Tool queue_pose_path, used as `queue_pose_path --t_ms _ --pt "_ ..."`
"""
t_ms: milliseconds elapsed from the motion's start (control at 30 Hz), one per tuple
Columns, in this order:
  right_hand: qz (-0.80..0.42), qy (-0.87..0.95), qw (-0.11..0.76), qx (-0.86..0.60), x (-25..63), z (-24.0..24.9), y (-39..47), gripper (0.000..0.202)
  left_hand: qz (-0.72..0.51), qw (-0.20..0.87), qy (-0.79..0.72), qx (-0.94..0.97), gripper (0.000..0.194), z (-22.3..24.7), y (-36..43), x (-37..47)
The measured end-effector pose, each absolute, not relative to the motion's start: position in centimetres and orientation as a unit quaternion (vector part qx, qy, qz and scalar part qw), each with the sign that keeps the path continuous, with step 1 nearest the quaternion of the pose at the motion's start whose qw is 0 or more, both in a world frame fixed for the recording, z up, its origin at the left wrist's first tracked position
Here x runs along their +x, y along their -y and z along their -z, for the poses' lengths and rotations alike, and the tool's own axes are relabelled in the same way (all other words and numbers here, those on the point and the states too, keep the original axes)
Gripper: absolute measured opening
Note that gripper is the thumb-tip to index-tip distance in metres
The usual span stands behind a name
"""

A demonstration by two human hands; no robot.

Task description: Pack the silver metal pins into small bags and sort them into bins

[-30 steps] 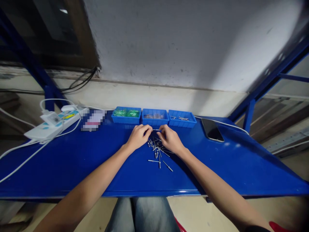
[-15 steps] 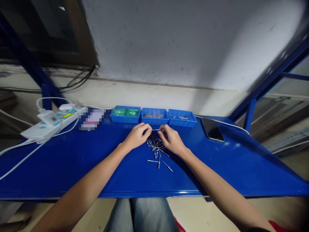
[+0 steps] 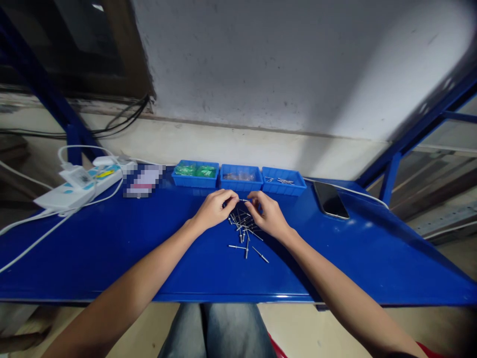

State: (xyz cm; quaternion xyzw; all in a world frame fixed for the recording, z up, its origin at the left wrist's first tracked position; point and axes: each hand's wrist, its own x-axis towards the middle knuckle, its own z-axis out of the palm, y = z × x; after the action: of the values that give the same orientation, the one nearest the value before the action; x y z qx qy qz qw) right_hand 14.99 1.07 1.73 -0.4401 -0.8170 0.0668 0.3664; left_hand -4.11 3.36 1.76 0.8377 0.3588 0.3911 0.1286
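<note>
A thin silvery rivet (image 3: 243, 200) spans the short gap between my two hands, above the blue table. Its left end is pinched by my left hand (image 3: 217, 209). The fingers of my right hand (image 3: 266, 214) close on its other end. Below and between the hands lies a loose pile of similar metal rivets (image 3: 244, 223), partly covered by my right hand. Nearer the table's front, several more lie apart, among them a slanted rivet (image 3: 260, 254).
Behind the hands stand a blue bin with green packets (image 3: 196, 181), a middle blue bin (image 3: 240, 186) and a blue bin holding metal pins (image 3: 283, 188). A phone (image 3: 331, 200) lies right; a white power strip (image 3: 82, 186) with cables lies left on the blue table (image 3: 179, 283).
The hands have come slightly closer together, and less of the rivet shows between them. The whole view has shifted a little.
</note>
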Motion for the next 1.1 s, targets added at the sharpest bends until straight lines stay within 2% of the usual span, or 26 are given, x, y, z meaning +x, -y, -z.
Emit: queue_pose_path --t_ms 333,633,833,1100 --pt "-0.062 0.807 0.367 -0.459 15.13 -1.73 -1.14 0.018 -0.413 0.139 -0.361 0.825 0.016 -1.62 -3.36 -4.00" --pt "-0.038 0.827 0.360 -0.431 15.14 -1.77 -1.08 0.017 -0.378 0.129 -0.383 0.833 0.021 -1.27 -3.75 -4.27" --pt "-0.042 0.814 0.372 -0.445 15.27 -1.85 -1.09 0.023 -0.393 0.120 -0.375 0.831 0.013 -1.60 -3.51 -4.14" --pt "-0.009 0.833 0.348 -0.431 15.11 -2.10 -0.91 0.019 -0.387 0.120 -0.379 0.832 0.018 -1.84 -3.47 -4.24"
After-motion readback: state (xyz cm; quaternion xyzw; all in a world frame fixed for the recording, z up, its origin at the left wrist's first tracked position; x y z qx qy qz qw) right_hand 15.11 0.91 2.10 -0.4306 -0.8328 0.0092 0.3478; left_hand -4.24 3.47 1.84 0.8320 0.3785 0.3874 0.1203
